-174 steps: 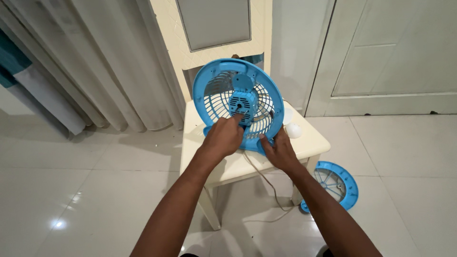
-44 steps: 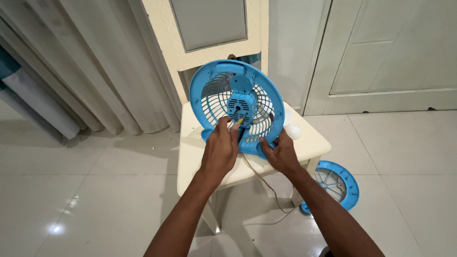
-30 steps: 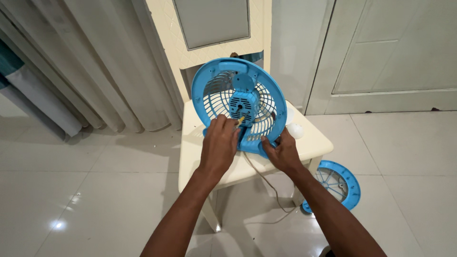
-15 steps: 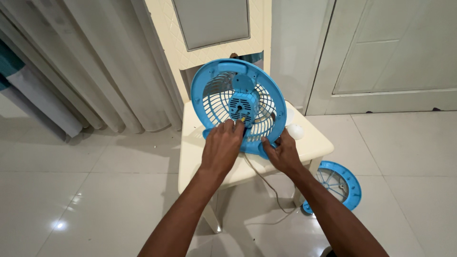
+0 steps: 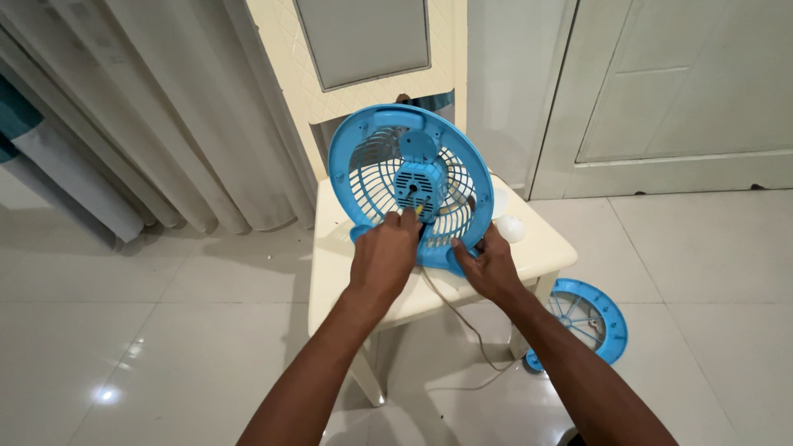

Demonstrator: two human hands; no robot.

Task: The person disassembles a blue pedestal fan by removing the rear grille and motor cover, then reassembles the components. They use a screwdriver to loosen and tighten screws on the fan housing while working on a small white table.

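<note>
A round blue fan body (image 5: 376, 165), with its rear grille and square motor housing facing me, stands upright on the seat of a cream chair (image 5: 347, 272). My left hand (image 5: 385, 256) is closed at the lower centre of the grille, just under the motor housing, with something small and yellowish at its fingertips. My right hand (image 5: 487, 266) grips the fan's lower right rim and base. A pale cord (image 5: 462, 318) hangs from the fan down to the floor.
A second blue fan grille (image 5: 588, 318) leans on the floor by the chair's right leg. A small white round object (image 5: 510, 228) lies on the seat's right corner. Curtains hang at the left, a white door stands at the right, and the floor is glossy white tile.
Both hands have stayed on the fan. The fan has shifted and tilted slightly, and my left hand has kept working under the motor housing.
</note>
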